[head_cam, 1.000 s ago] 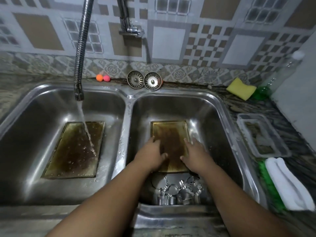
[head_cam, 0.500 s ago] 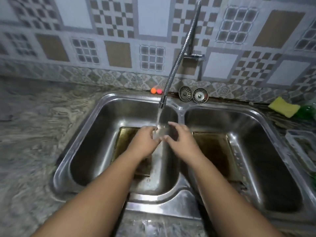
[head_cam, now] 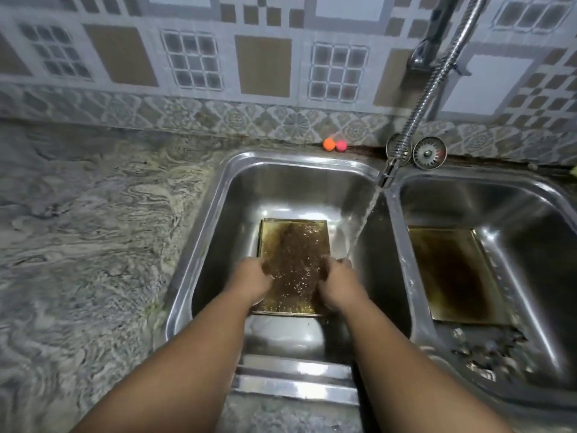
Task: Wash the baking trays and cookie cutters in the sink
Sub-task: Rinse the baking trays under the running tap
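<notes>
A greasy brown baking tray (head_cam: 293, 257) lies in the left sink basin (head_cam: 281, 185). My left hand (head_cam: 254, 278) grips its left edge and my right hand (head_cam: 337, 281) grips its right edge, fingers curled over the rim. A second dirty tray (head_cam: 452, 270) lies flat in the right basin (head_cam: 499, 198). Several metal cookie cutters (head_cam: 487, 351) sit in front of that tray. Water runs from the flexible faucet (head_cam: 387, 176) and falls just beside my right hand.
Marbled countertop (head_cam: 87, 245) spreads to the left of the sink. Two small balls, orange and pink (head_cam: 334, 145), and two round metal drain strainers (head_cam: 429, 152) sit along the tiled back wall.
My hands left the right basin's tray, passed under the running water, and now hold the left basin's tray by its two sides. The view swung left.
</notes>
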